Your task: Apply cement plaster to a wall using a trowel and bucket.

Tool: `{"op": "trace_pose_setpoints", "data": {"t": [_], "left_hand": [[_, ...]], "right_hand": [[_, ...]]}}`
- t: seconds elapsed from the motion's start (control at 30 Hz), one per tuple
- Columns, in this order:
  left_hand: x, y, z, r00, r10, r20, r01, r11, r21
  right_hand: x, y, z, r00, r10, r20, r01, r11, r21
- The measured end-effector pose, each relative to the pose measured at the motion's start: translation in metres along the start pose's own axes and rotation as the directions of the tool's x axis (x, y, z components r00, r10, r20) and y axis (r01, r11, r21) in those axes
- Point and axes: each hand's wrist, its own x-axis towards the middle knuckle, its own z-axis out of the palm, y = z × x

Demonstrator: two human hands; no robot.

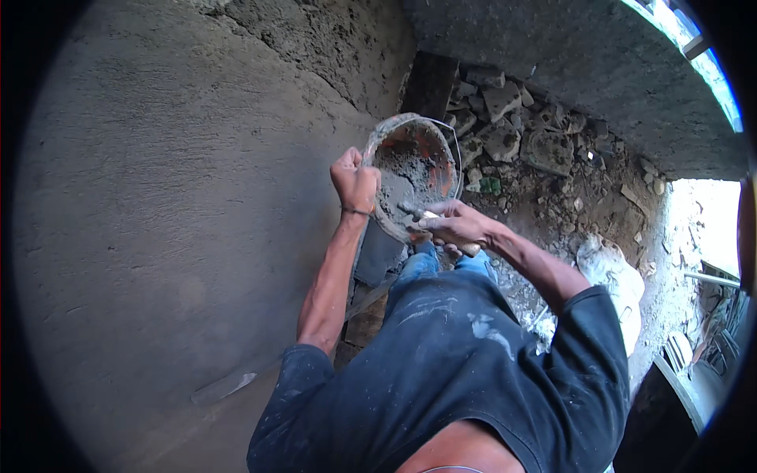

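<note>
My left hand [355,183] is closed in a fist on the left rim of a mortar-crusted orange bucket [377,140]. The bucket tilts so that its mouth faces me, and a thin wire handle [458,150] arcs over its right side. Wet grey mortar [418,172] lies inside and coats the wall. In my right hand [457,224], closed around its pale handle, is a trowel [426,214]. It reaches over the bucket's near rim into the mortar, and its blade is hard to tell from the grey mix.
A grey plastered wall [173,181] fills the left side, with rougher plaster [315,47] at the top. Broken rubble [520,134] covers the ground beyond the bucket. A white sack [619,276] lies at the right, and a concrete slab or wall [583,71] is at the upper right.
</note>
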Motion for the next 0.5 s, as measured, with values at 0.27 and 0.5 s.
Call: {"op": "trace_pose_setpoints", "data": {"t": [0.27,0.5], "left_hand": [[-0.006,0.008,-0.044,0.997,-0.01,-0.08,-0.002,0.988,-0.151],[-0.016,-0.094,-0.065,0.967,-0.1,-0.234,0.106,0.994,0.016]], "right_hand": [[-0.069,-0.025,-0.008,0.986,-0.13,-0.102,0.141,0.984,0.11],[-0.163,-0.048,-0.017,0.493,-0.347,-0.798,0.732,0.661,0.165]]}}
